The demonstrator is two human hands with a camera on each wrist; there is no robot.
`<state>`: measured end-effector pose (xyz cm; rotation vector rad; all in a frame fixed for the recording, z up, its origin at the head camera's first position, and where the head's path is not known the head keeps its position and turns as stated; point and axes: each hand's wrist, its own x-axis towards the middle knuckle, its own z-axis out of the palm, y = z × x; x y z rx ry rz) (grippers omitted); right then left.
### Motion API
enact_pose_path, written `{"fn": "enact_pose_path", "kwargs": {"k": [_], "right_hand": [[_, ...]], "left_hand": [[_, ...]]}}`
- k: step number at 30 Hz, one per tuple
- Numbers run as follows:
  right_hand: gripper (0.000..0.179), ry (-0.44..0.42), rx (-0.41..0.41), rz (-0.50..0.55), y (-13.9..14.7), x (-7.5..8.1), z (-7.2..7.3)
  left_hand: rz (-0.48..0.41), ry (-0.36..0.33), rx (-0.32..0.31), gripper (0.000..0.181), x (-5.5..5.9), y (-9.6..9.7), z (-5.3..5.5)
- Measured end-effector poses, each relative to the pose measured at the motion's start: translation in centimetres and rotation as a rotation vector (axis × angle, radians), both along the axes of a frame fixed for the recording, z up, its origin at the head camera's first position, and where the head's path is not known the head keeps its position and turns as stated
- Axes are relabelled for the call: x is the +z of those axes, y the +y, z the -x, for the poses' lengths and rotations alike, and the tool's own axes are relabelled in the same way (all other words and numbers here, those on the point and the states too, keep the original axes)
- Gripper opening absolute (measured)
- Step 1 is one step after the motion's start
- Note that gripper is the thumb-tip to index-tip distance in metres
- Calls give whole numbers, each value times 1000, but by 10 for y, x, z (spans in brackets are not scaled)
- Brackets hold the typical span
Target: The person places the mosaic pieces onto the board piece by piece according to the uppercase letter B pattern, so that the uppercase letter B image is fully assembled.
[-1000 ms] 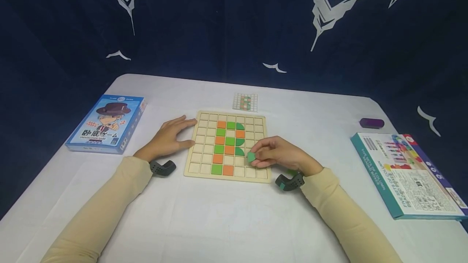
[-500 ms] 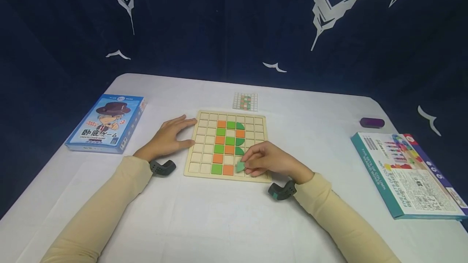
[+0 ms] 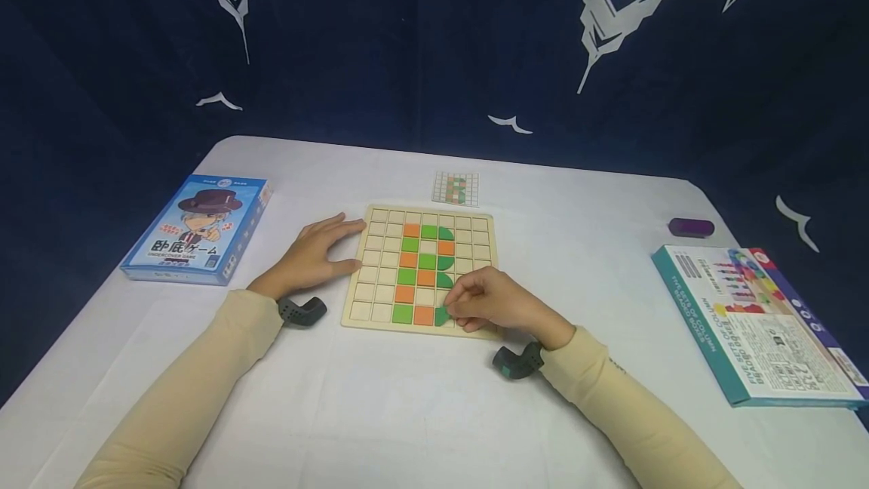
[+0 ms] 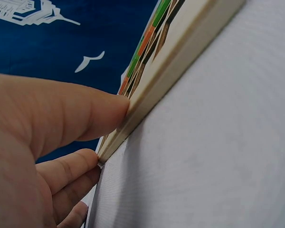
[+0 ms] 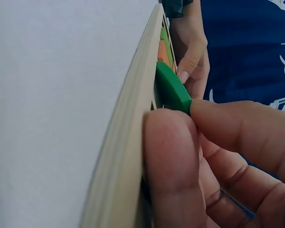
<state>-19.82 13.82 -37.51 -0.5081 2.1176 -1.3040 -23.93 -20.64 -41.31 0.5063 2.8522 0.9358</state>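
Note:
A square wooden grid board (image 3: 363,313) lies mid-table, with orange tiles (image 3: 426,278), light green tiles (image 3: 407,276) and dark green rounded tiles (image 3: 445,280) in several of its cells. My right hand (image 3: 498,302) pinches another dark green rounded tile (image 3: 441,315) between thumb and finger. That tile sits at the near row, just right of an orange tile; in the right wrist view the green tile (image 5: 173,88) is tilted, its far end low against the board. My left hand (image 3: 308,256) touches the board's left edge with thumb and fingertips, fingers spread.
Behind the board lies a small pattern card (image 3: 455,189) with a similar coloured grid. A blue game box (image 3: 197,229) is at the left. On the right are a purple oblong object (image 3: 691,228) and a white and teal box (image 3: 753,330).
My right hand has moved left and nearer with the green tile, from the board's right part to the near row beside the orange tile. The left hand has stayed put.

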Motion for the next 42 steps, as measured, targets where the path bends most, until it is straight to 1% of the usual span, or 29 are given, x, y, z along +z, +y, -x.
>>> {"fn": "enact_pose_path", "kwargs": {"k": [10, 15, 17, 24, 30, 33, 36, 40, 42], "right_hand": [[4, 90, -29, -38, -2, -1, -3], [1, 176, -35, -89, -3, -3, -5], [4, 199, -42, -113, -3, -3, -5], [13, 218, -53, -133, -4, -3, -6], [14, 227, -35, -134, -3, -5, -6], [10, 219, -3, -103, 0, -6, -6], [6, 176, 15, -40, 8, -6, -6], [12, 133, 20, 62, 22, -6, -7], [15, 129, 21, 102, 31, -6, -7]], "left_hand": [[0, 4, 1, 74, 2, 2, 1], [3, 5, 0, 74, 2, 3, 1], [3, 6, -1, 74, 2, 3, 1], [6, 12, -6, 73, 1, 3, 1], [4, 10, -2, 73, -1, 2, -1], [4, 11, 3, 73, -2, 3, -1], [6, 13, 4, 73, -1, 3, -1], [10, 15, -1, 73, 0, 2, -2], [9, 16, -4, 73, 0, 2, -1]]}}
